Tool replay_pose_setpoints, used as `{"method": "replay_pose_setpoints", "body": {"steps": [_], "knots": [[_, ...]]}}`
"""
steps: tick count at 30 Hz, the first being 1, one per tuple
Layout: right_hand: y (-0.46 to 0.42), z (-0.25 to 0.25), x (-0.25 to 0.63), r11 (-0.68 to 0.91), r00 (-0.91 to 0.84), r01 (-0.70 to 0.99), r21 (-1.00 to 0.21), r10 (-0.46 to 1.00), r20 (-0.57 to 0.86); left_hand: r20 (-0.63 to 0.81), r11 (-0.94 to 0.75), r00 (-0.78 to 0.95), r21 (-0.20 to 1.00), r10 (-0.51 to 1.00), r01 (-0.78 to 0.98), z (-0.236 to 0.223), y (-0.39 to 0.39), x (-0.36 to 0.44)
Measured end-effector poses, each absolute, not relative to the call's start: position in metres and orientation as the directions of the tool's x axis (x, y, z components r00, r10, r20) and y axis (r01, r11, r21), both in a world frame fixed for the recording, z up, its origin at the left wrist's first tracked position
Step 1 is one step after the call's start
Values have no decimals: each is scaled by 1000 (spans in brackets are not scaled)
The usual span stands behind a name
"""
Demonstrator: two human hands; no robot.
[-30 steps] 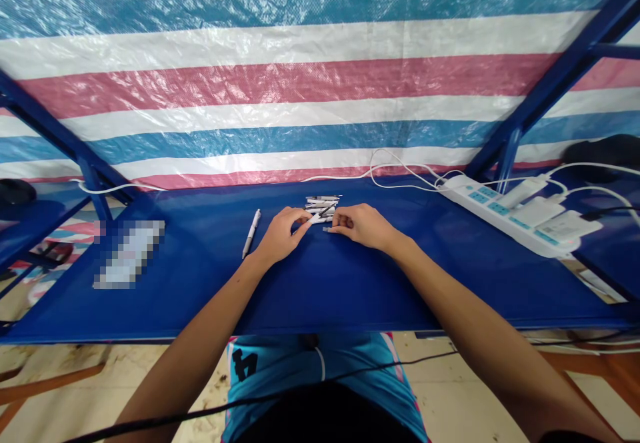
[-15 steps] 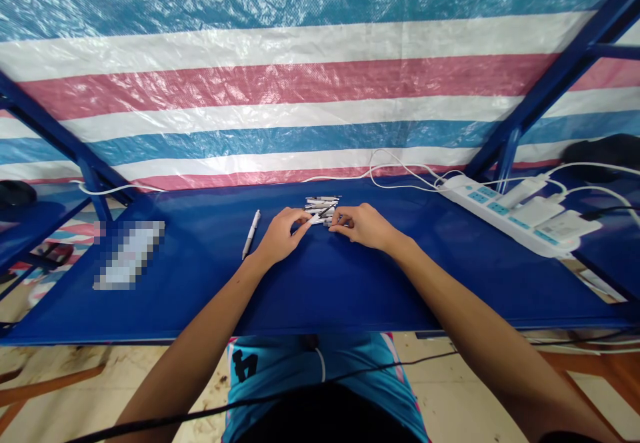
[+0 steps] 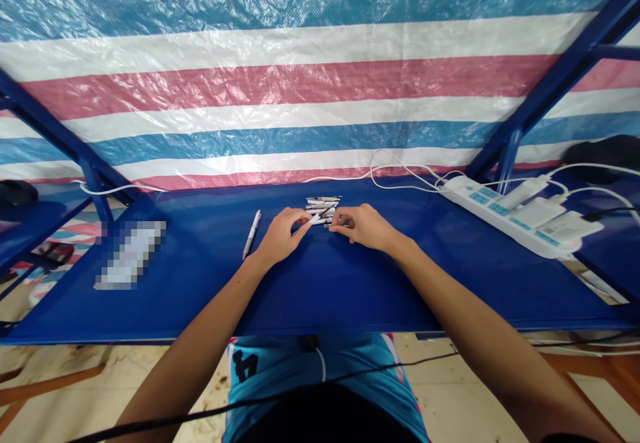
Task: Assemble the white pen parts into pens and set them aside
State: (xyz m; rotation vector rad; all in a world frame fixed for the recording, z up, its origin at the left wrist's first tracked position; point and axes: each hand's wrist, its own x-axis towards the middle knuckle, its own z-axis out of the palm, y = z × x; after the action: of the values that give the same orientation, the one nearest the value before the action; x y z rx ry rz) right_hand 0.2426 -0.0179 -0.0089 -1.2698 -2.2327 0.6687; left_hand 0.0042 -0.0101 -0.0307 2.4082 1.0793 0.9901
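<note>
Several white and dark pen pieces [image 3: 323, 201] lie in a small heap on the blue tabletop, between and just beyond my hands. My left hand [image 3: 284, 233] is closed in a pinch, thumb and forefinger on the end of a white pen barrel [image 3: 316, 219] at the heap's near side. A thin dark stick slants up and right from that barrel. On the heap's right edge, my right hand [image 3: 367, 224] is closed with fingertips together; what they hold, if anything, is hidden. To the left of my left hand lies a whole white pen [image 3: 251, 235].
A white power strip [image 3: 510, 213] with plugged-in chargers and cables lies at the right. A blurred-out flat object [image 3: 131, 255] rests on the left of the blue table [image 3: 200, 303]. Behind stands a striped plastic sheet [image 3: 300, 83], with blue metal posts at both sides.
</note>
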Motion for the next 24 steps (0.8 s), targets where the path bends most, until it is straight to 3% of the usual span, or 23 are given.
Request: {"method": "replay_pose_setpoints", "body": {"steps": [17, 24], "knots": [[-17, -10, 245, 388, -448, 552, -738, 884, 130, 471, -674, 482, 526, 739, 519, -31, -10, 4], [-11, -13, 251, 461, -412, 547, -699, 875, 254, 471, -666, 471, 531, 746, 523, -31, -9, 3]]}}
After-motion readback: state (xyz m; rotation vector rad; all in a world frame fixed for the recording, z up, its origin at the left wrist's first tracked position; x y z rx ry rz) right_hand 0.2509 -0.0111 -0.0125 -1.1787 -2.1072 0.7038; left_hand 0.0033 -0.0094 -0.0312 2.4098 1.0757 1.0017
